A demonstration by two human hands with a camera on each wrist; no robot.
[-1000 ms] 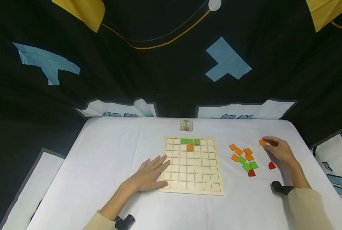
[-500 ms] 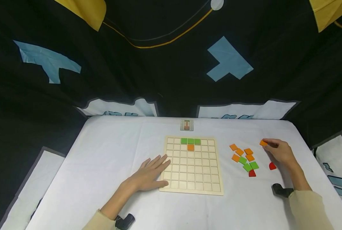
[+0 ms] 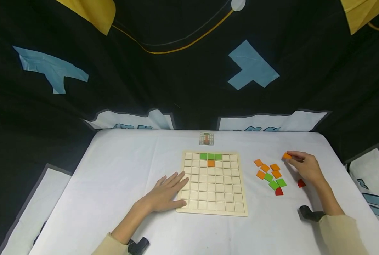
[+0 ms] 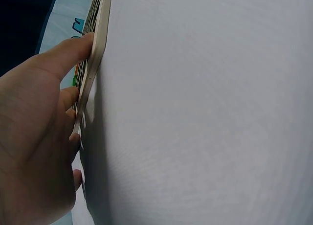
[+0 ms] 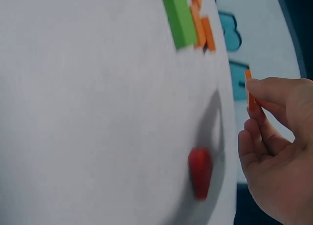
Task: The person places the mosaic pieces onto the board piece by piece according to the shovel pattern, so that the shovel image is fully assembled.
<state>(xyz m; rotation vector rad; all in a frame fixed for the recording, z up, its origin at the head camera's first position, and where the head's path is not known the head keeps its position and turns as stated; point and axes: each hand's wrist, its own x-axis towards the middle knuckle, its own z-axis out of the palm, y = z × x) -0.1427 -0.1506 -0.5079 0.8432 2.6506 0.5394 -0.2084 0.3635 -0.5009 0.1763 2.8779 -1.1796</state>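
Note:
A pale wooden grid board (image 3: 207, 194) lies mid-table, with three green square tiles (image 3: 210, 156) in a row at its far edge and one orange tile (image 3: 210, 163) under the middle one. My left hand (image 3: 164, 194) rests with spread fingers on the board's left edge; the left wrist view shows its thumb (image 4: 73, 54) on the rim. To the right, my right hand (image 3: 307, 166) pinches an orange square tile (image 3: 286, 156) between thumb and fingers. In the right wrist view this tile (image 5: 249, 90) is seen edge-on, raised off the white cloth.
Between board and right hand lie several loose orange tiles (image 3: 265, 168), a few green tiles (image 3: 281, 182) and a red rounded piece (image 3: 279, 191). Another red piece (image 3: 301, 183) lies below the right hand. A small pattern card (image 3: 206, 139) sits beyond the board. A dark curtain (image 3: 189, 81) hangs behind.
The right hand has lifted the orange tile slightly and moved it a little left toward the loose tiles. The left hand stays put on the board.

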